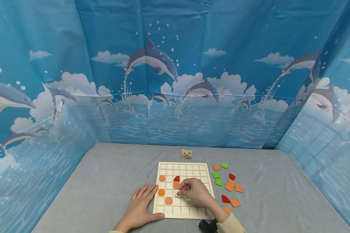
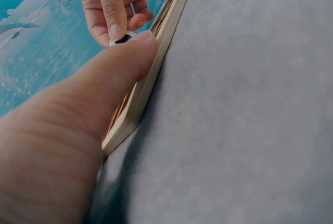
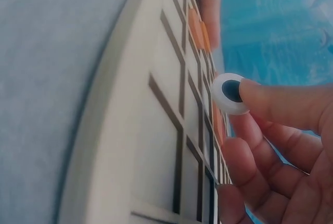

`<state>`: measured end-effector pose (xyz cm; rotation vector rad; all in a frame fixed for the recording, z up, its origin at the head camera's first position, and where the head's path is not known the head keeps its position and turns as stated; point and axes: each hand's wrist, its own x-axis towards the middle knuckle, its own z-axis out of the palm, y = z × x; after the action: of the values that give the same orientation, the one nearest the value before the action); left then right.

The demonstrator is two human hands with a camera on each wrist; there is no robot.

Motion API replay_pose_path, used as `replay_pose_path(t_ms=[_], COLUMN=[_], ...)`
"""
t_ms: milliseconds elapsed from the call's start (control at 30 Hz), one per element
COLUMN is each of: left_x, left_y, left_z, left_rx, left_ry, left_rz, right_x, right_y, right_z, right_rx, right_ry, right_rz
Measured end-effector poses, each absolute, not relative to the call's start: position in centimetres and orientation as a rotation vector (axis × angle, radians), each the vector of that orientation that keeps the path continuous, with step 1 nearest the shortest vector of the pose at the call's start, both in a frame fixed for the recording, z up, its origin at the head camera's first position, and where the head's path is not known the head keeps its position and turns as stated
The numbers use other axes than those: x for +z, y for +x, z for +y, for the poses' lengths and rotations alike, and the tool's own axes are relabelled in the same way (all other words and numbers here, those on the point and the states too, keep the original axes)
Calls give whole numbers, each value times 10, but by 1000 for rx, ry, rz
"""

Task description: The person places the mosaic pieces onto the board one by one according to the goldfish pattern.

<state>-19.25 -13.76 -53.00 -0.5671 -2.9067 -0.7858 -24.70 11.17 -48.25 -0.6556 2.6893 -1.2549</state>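
Observation:
A wooden grid board (image 1: pixel 180 210) lies on the grey cloth. My right hand (image 1: pixel 196 193) pinches a white disc with a black centre (image 3: pixel 221 101), like an eye piece, between thumb and fingers over the middle of the board. With straight, spread fingers, my left hand (image 1: pixel 139 207) rests at the board's left edge, its thumb along the lower left corner. On the board sit an orange round piece (image 1: pixel 162 178), a yellower orange one (image 1: pixel 161 192), another orange round one (image 1: pixel 169 201), a red quarter-round piece (image 1: pixel 176 178) and an orange square (image 1: pixel 176 185).
Right of the board lie loose pieces: several orange squares (image 1: pixel 229 185), green squares (image 1: pixel 219 182) and red curved pieces (image 1: pixel 225 199). A small patterned card (image 1: pixel 186 153) lies beyond the board. Near my right forearm is a black object (image 1: pixel 207 226). A dolphin-print curtain (image 1: pixel 175 123) hangs behind.

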Motion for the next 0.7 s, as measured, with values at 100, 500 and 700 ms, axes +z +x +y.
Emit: replay_pose_path(t_ms=[100, 500, 700], left_x=[-531, -531, -530], left_y=[-193, -192, -192], left_z=[-138, -138, -138], left_rx=[-794, -779, -787], left_ry=[-563, -575, -573], left_rz=[-2901, -2886, -2886], right_x=[-482, -484, -483], right_y=[-247, -246, -246], right_z=[109, 104, 103], right_rx=[-1243, -1201, -1181], right_ry=[-657, -617, -604], right_rz=[2705, 2729, 2746])
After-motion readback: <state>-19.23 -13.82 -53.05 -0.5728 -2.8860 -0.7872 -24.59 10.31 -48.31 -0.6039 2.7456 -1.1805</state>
